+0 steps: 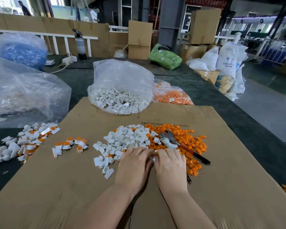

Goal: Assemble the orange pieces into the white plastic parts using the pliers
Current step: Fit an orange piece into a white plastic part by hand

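Note:
My left hand [134, 164] and my right hand [170, 164] meet knuckles up at the near edge of the piles, fingertips together around a small white part [153, 158] that is mostly hidden. A heap of loose white plastic parts [127, 139] lies just beyond my left hand. Loose orange pieces [185, 138] spread to the right of it. The pliers [170, 138], with red and black handles, lie on the orange heap, apart from both hands. Joined white-and-orange parts [69, 144] sit in a small group to the left.
A flat cardboard sheet [221, 187] covers the table. A clear bag of white parts [122, 100] and a bag of orange pieces [173, 95] stand behind the piles. More joined parts [23, 139] lie far left beside large plastic bags [23, 90]. The table's right edge drops to the floor.

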